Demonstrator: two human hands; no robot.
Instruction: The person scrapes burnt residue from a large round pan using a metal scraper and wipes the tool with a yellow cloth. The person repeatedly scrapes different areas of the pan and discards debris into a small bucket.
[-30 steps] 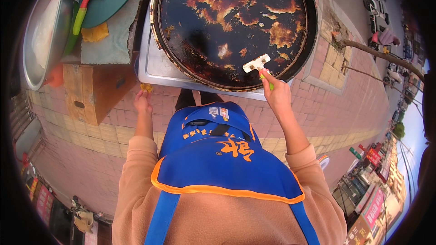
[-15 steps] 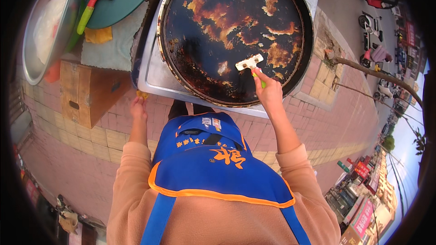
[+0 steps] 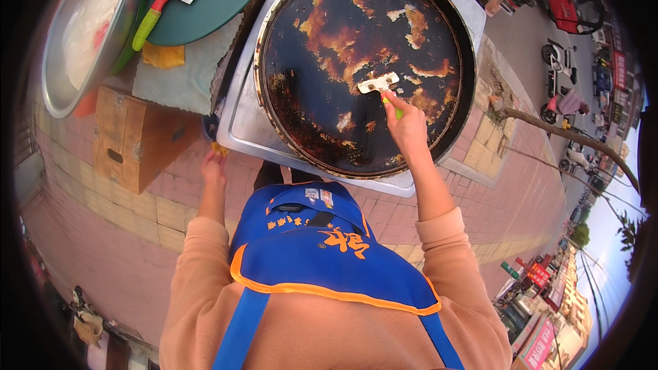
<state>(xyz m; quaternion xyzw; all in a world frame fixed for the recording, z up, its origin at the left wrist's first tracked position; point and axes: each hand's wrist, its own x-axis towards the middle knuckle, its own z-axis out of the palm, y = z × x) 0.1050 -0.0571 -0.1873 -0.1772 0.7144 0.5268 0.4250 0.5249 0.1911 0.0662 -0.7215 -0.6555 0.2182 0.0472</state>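
Scraper (image 3: 378, 83) is held in right hand (image 3: 409, 127) over pan (image 3: 288, 62), left hand (image 3: 214, 166) pinching yellow scrap (image 3: 218, 148), perhaps cloth.

Outdoors, open street pavement. Floor of pinkish paving bricks (image 3: 130, 253), yellow tile band (image 3: 164, 214) running across. Wooden box (image 3: 123, 138) standing at left, dark slot in its side. Off to right, bare slim tree trunk (image 3: 582, 139) rising from paved edge; beyond it grey road (image 3: 531, 38) — white scooter (image 3: 558, 62), red vehicle (image 3: 556, 1) parked about. Farther down, cream buildings (image 3: 578, 307), pink signboard (image 3: 539, 347), round green tree (image 3: 580, 235). Bluish sky (image 3: 615, 281) — plain daylight over everything.
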